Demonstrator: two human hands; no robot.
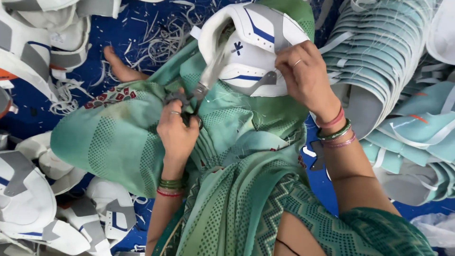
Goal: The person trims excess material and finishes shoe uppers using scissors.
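My right hand grips a white shoe upper with grey and blue panels, holding it up over my lap. My left hand is closed around the handles of metal scissors. The blades point up and reach the left edge of the shoe upper. Both wrists carry coloured bangles, and each hand wears a ring. My lap is draped in green patterned cloth.
Piles of white and grey shoe uppers lie at the left and top left. A stack of teal shoe uppers fills the right side. Trimmed scraps and threads litter the blue floor sheet. A bare foot rests near them.
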